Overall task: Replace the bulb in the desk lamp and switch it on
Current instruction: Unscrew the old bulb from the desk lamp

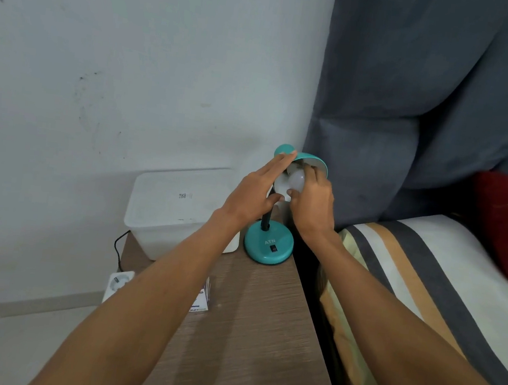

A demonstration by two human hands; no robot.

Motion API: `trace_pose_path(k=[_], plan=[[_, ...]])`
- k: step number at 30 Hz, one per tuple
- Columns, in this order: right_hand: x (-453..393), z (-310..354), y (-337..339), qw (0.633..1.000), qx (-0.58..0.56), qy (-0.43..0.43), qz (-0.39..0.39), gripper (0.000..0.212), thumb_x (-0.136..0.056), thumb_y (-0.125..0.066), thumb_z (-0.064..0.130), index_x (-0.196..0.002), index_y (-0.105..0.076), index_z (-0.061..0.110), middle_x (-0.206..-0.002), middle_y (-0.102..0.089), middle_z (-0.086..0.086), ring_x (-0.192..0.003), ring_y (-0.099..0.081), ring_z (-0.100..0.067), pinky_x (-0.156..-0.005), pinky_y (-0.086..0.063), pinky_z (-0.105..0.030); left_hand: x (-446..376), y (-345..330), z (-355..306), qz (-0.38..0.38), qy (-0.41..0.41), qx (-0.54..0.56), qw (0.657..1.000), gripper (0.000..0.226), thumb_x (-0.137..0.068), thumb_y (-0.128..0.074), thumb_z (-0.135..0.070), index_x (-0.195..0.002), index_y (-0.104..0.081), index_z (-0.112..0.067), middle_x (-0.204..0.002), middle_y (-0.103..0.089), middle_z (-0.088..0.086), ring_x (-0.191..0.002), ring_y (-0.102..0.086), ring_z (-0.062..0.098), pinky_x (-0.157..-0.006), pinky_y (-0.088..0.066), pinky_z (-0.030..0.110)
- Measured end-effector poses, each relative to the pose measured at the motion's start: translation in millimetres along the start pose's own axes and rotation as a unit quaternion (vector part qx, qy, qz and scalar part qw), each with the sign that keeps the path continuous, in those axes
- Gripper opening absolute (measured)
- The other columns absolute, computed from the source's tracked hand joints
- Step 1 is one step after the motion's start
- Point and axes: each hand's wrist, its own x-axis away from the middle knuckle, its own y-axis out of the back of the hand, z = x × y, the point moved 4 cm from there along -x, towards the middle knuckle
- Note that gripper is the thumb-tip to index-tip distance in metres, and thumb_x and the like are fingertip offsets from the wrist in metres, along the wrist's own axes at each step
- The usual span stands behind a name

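- Left hand (254, 194) lies flat against the lamp shade (308, 160), fingers straight, steadying it.
- Right hand (312, 199) has its grip around the bulb (296, 180), at the surface's (251, 318) twelve o'clock, likely for twisting.

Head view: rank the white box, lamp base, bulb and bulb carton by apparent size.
1. White box
2. Lamp base
3. Bulb, partly hidden by the hands
Carton is mostly hidden by the arm, so unranked.
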Motion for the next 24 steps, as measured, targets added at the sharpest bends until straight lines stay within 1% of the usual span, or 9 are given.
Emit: trace_pose_path(k=[3,5,8,11,14,17,19,22,24], plan=[[1.2,2.6,-0.6,0.999,0.025,0.03,0.0,0.062,-0.084,-0.073,0.004,-0.141,-0.048,0.008,-0.141,-0.048,-0.017,-0.122,-0.05,-0.037,-0.098,-0.049,-0.042,0.6,1.4,1.4,-0.001,0.001,0.0,1.0,0.103,-0.085,-0.078,0.0,-0.162,-0.022,-0.037,-0.167,-0.035,0.002,-0.124,-0.063,0.034,-0.106,-0.053,0.048],[2.1,1.1,-1.5,1.0,-0.012,0.012,0.0,0.06,-0.086,-0.073,0.01,-0.14,-0.049,0.017,-0.142,-0.046,-0.015,-0.119,-0.054,-0.036,-0.098,-0.049,-0.044,-0.1,1.6,1.8,0.003,0.004,-0.006,1.0,0.103,-0.085,-0.078,0.0,-0.162,-0.021,-0.039,-0.167,-0.035,0.0,-0.12,-0.065,0.035,-0.103,-0.054,0.048],[3.1,-0.9,-1.4,0.997,-0.067,-0.028,-0.001,0.058,-0.087,-0.075,0.019,-0.14,-0.051,0.023,-0.141,-0.049,-0.013,-0.119,-0.058,-0.034,-0.1,-0.049,-0.044,-1.2,1.4,1.4,0.002,0.001,-0.009,1.0,0.101,-0.086,-0.077,-0.001,-0.162,-0.021,-0.039,-0.167,-0.035,0.0,-0.13,-0.06,0.03,-0.105,-0.053,0.047],[3.4,-0.1,1.7,0.994,-0.101,-0.04,-0.01,0.056,-0.088,-0.074,0.025,-0.14,-0.054,0.02,-0.135,-0.055,-0.012,-0.118,-0.058,-0.03,-0.1,-0.047,-0.038,-1.6,1.0,0.8,0.001,-0.002,-0.011,1.0,0.1,-0.087,-0.076,-0.002,-0.162,-0.021,-0.038,-0.167,-0.034,0.001,-0.135,-0.057,0.03,-0.108,-0.052,0.048],[1.9,0.2,3.4,0.993,-0.098,-0.063,-0.007,0.059,-0.09,-0.072,0.031,-0.142,-0.048,0.018,-0.129,-0.061,-0.015,-0.113,-0.061,-0.033,-0.095,-0.049,-0.041,-0.9,0.4,0.3,0.005,0.003,-0.009,1.0,0.102,-0.086,-0.076,0.0,-0.162,-0.02,-0.039,-0.167,-0.034,0.002,-0.12,-0.065,0.035,-0.104,-0.054,0.048],[-2.0,-1.9,5.0,0.99,-0.081,-0.112,0.008,0.06,-0.087,-0.075,0.034,-0.134,-0.051,0.007,-0.12,-0.065,-0.018,-0.109,-0.064,-0.037,-0.089,-0.052,-0.043,-1.0,0.1,1.1,0.004,0.0,-0.006,1.0,0.104,-0.085,-0.076,0.002,-0.162,-0.02,-0.04,-0.167,-0.034,0.002,-0.118,-0.065,0.037,-0.103,-0.054,0.049],[-4.6,-0.2,7.2,0.994,-0.049,-0.1,0.014,0.054,-0.086,-0.077,0.029,-0.129,-0.054,0.006,-0.122,-0.063,-0.018,-0.109,-0.062,-0.038,-0.089,-0.051,-0.043,-1.0,0.2,1.4,0.005,-0.003,-0.004,1.0,0.106,-0.084,-0.077,0.002,-0.161,-0.019,-0.041,-0.167,-0.033,0.0,-0.121,-0.063,0.036,-0.104,-0.053,0.05],[-4.4,5.0,6.7,0.999,0.02,-0.045,0.015,0.059,-0.086,-0.077,0.019,-0.136,-0.05,0.005,-0.135,-0.054,-0.017,-0.119,-0.054,-0.036,-0.095,-0.047,-0.041,0.3,0.2,0.3,0.0,-0.004,-0.004,1.0,0.107,-0.084,-0.078,0.002,-0.162,-0.019,-0.04,-0.167,-0.033,-0.001,-0.12,-0.063,0.038,-0.103,-0.054,0.05],[-1.9,7.4,5.1,0.999,0.028,-0.029,0.003,0.061,-0.085,-0.077,0.016,-0.139,-0.049,0.005,-0.137,-0.053,-0.018,-0.121,-0.051,-0.036,-0.096,-0.047,-0.04,1.2,1.1,0.3,-0.005,-0.003,-0.005,1.0,0.107,-0.083,-0.078,0.002,-0.162,-0.019,-0.041,-0.167,-0.033,-0.002,-0.117,-0.064,0.039,-0.101,-0.055,0.05]])
